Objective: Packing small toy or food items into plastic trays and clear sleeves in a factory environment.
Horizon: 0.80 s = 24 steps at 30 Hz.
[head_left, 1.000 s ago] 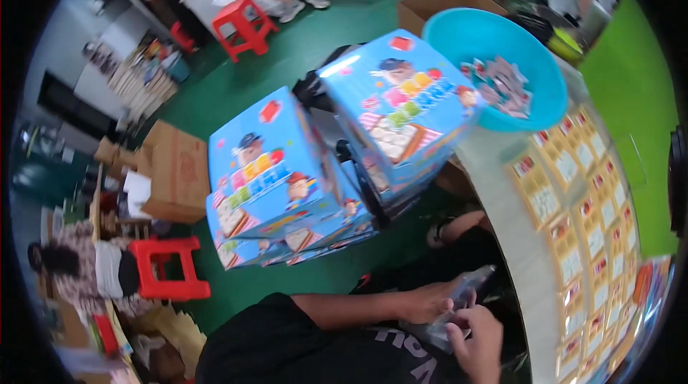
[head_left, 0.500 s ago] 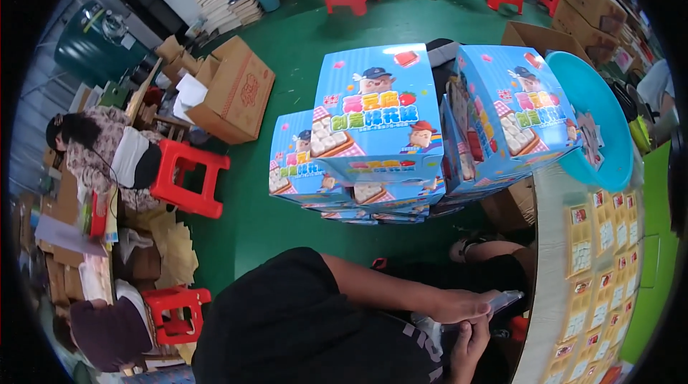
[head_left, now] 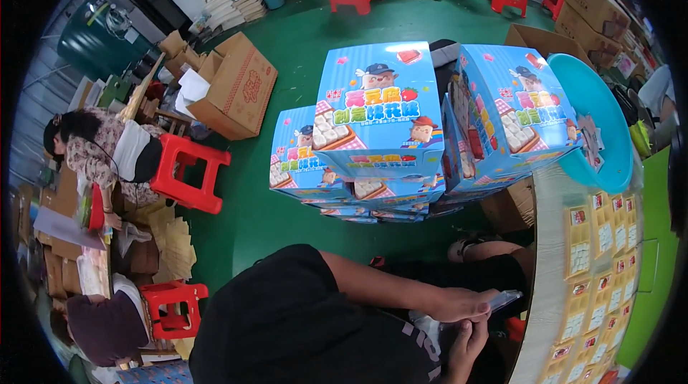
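Down by my lap, I see my left hand (head_left: 466, 306) closed around one end of a small clear packet (head_left: 502, 301), fingers together over it, while my right hand (head_left: 466, 341) sits just beneath the packet with its fingers curled up toward it; I cannot tell whether that hand actually grips it. Both hands hover over my black shirt, close to the near edge of the table (head_left: 552, 240). On the table, just right of the packet, lie rows of yellow sachets (head_left: 598, 240). Beyond the packet, stacked blue cartons (head_left: 376, 119) with cartoon prints stand on the green floor, and a teal basin (head_left: 598, 119) sits at the table's far end. Well left of the cartons stands a red plastic stool (head_left: 186, 176), with a person seated beside it.
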Each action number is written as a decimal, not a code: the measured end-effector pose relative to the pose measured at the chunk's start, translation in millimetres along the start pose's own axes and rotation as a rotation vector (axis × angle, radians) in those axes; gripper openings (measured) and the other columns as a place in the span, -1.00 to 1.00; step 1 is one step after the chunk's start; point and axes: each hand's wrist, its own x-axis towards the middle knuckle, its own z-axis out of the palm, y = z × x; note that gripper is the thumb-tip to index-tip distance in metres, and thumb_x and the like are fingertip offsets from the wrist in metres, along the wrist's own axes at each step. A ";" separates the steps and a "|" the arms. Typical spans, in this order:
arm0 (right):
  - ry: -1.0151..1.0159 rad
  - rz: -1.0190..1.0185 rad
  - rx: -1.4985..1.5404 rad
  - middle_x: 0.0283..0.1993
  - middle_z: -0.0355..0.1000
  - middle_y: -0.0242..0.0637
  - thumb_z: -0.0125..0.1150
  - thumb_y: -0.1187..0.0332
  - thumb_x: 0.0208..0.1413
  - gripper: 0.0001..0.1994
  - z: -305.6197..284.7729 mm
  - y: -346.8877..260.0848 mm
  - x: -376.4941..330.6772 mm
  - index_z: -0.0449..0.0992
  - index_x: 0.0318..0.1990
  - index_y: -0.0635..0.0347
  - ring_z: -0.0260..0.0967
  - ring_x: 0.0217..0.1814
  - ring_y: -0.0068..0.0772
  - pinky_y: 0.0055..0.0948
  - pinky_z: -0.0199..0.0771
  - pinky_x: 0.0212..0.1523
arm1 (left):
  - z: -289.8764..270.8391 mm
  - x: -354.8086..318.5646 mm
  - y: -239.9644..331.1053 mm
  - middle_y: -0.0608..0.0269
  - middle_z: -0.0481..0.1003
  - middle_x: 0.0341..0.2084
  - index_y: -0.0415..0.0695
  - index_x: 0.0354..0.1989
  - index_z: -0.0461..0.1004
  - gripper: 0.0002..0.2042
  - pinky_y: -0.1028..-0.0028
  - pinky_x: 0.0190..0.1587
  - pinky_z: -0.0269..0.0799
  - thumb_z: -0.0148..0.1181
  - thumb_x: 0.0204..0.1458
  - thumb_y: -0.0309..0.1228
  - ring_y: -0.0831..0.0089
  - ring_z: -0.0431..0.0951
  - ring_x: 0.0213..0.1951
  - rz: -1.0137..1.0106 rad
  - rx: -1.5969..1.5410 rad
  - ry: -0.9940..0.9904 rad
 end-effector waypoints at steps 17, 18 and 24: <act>-0.087 0.054 -0.030 -0.10 0.43 0.00 0.07 0.24 0.30 -0.73 -5.1 -4.4 -6.4 0.46 -0.02 0.25 0.41 -0.08 -0.02 -0.24 0.40 0.00 | 8.2 -8.9 -13.6 -0.02 0.40 -0.02 -0.28 0.31 0.05 -0.14 0.32 0.09 0.33 -0.54 0.21 0.33 0.18 0.44 0.02 -0.051 -0.024 0.008; -0.044 0.071 -0.027 -0.10 0.43 0.00 0.07 0.24 0.30 -0.73 -3.1 -13.4 -7.2 0.46 -0.02 0.25 0.41 -0.08 -0.02 -0.24 0.40 0.00 | 5.8 -8.9 -28.4 -0.02 0.40 -0.02 -0.28 0.31 0.05 -0.14 0.32 0.09 0.33 -0.54 0.21 0.33 0.18 0.44 0.02 -0.060 -0.027 -0.038; 0.149 -0.101 -0.361 -0.36 0.43 -0.14 0.27 0.44 -0.12 -0.82 -7.3 -40.8 2.2 0.44 -0.32 0.18 0.47 -0.35 -0.04 -0.24 0.53 -0.31 | -6.5 -15.4 -30.5 0.07 0.27 0.24 -0.21 0.33 0.14 -0.33 0.21 0.38 0.04 -0.35 0.32 0.13 0.21 0.25 0.29 -0.091 0.019 -0.119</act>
